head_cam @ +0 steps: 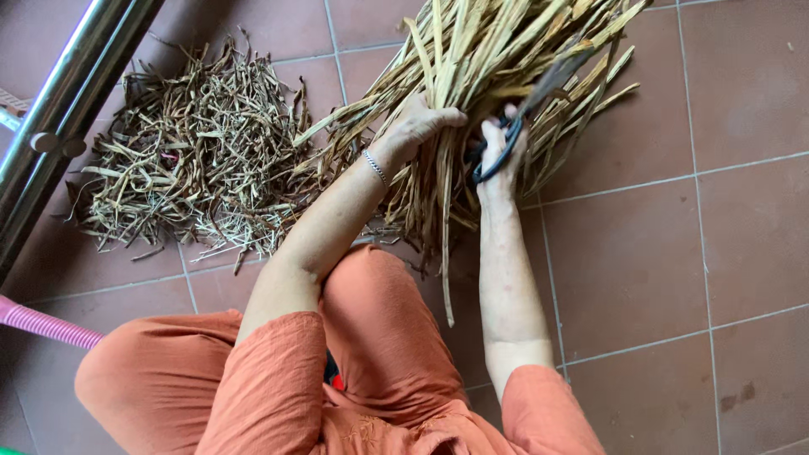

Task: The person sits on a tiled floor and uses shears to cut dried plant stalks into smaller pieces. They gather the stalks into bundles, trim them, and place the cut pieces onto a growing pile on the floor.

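Mid-trim: my left hand [415,126] grips the dried-stalk bundle [489,76], right hand [503,143] clamped on scissors [522,109]. Next cut needs a steady bundle.

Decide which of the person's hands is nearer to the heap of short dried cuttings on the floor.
Left. The left hand grips the bundle of long dried leaves just beside the heap of cuttings. The right hand, holding scissors, is on the bundle's far side.

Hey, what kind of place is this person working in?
Probably a home porch or yard floor, used for handwork: reddish-brown floor tiles, a metal railing, and a heap of cut dry strips beside the bundle of dried leaves being cut with scissors.
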{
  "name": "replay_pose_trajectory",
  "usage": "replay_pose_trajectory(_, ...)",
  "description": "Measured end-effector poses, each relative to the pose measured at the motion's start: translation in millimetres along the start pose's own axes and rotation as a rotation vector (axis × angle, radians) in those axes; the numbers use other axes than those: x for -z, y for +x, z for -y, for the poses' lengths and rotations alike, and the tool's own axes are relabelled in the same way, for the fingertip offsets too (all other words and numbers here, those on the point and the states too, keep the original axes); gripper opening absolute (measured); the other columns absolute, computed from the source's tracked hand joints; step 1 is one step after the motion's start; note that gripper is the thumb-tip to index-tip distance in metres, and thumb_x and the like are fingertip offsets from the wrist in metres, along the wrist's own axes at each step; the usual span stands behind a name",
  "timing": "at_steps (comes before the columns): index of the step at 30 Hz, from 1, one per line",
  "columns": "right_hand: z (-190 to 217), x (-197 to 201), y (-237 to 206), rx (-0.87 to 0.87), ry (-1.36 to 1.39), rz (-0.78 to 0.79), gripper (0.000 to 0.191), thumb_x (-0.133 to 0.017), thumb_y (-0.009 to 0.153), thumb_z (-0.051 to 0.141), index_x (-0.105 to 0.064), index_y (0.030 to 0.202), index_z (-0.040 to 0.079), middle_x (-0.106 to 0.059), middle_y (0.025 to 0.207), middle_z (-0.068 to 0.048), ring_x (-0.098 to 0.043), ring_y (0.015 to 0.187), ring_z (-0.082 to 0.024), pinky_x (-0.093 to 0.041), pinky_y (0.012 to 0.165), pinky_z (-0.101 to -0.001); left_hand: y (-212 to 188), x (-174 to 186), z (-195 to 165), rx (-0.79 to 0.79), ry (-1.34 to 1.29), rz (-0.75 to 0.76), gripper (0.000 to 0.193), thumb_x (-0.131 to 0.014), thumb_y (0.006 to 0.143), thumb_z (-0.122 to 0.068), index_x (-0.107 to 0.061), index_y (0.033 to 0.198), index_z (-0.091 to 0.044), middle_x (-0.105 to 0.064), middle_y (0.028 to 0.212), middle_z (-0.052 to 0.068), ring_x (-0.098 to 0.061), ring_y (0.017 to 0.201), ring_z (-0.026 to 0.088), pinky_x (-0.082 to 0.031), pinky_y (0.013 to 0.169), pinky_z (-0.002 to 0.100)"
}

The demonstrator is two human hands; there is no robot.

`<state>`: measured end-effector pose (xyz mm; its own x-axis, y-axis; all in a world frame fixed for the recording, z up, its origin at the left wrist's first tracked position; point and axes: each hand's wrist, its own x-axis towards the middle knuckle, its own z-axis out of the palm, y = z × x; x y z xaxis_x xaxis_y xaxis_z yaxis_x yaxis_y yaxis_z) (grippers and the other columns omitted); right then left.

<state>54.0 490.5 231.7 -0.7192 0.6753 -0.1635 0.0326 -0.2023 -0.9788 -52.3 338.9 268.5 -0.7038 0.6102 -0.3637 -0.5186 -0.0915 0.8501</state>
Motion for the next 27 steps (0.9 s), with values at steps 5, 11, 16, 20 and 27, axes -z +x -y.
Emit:
replay_pose_trajectory(5, 21.4, -18.1, 2.0, 0.132, -0.084, 0.209, 0.063, -0.065, 0.083, 0.001, -0.047, 0.143, 0.001, -0.059, 0.127, -0.009, -0.061, 0.124, -0.019, -0.054, 0.111, -0.0404, -9.1, 2.1, -10.6, -0.106, 0.072, 0.017, 0.051, -0.09, 0.07, -0.008, -0.065, 0.114, -0.003, -0.077, 0.098, 0.009, -0.076, 0.088, 0.017, -0.065, 0.083, 0.031)
replay_pose_trajectory(11, 73.8, -30.2, -12.6, 0.219, -0.009, 0.454, 0.055, -0.074, 0.094, -0.002, -0.049, 0.143, -0.003, -0.063, 0.115, -0.014, -0.068, 0.099, -0.018, -0.063, 0.081, -0.0321, -23.4, 7.6, -38.4, -0.13, -0.014, -0.124, 0.042, -0.079, 0.066, -0.001, -0.07, 0.107, 0.002, -0.075, 0.089, 0.01, -0.074, 0.076, 0.019, -0.065, 0.071, 0.034)
replay_pose_trajectory(16, 92.8, 22.2, -55.4, 0.197, -0.049, 0.049, 0.054, -0.072, 0.097, 0.007, -0.048, 0.145, 0.001, -0.071, 0.093, -0.005, -0.062, 0.065, -0.007, -0.046, 0.049, -0.0176, -45.4, 22.4, -74.2, -0.115, -0.001, -0.17, 0.04, -0.08, 0.07, -0.003, -0.066, 0.106, 0.003, -0.072, 0.086, 0.01, -0.07, 0.069, 0.017, -0.063, 0.066, 0.032)
replay_pose_trajectory(20, 87.9, 53.1, -94.6, 0.283, -0.427, 0.14, 0.05, -0.08, 0.098, 0.015, -0.061, 0.141, -0.001, -0.064, 0.082, -0.003, -0.061, 0.067, -0.008, -0.049, 0.055, -0.0237, -68.6, 22.5, -91.7, -0.177, -0.051, -0.214, 0.046, -0.08, 0.072, -0.004, -0.06, 0.114, 0.002, -0.07, 0.09, 0.01, -0.072, 0.074, 0.016, -0.067, 0.071, 0.032)
replay_pose_trajectory(27, 75.5, 43.0, -78.0, 0.785, -0.964, 0.421, 0.063, -0.092, 0.085, 0.026, -0.065, 0.142, 0.019, -0.076, 0.098, -0.01, -0.075, 0.085, -0.023, -0.059, 0.075, -0.0343, -107.5, 3.4, -96.4, -0.204, -0.011, -0.117, 0.046, -0.082, 0.072, -0.004, -0.058, 0.112, 0.001, -0.074, 0.093, 0.016, -0.075, 0.081, 0.022, -0.066, 0.076, 0.038)
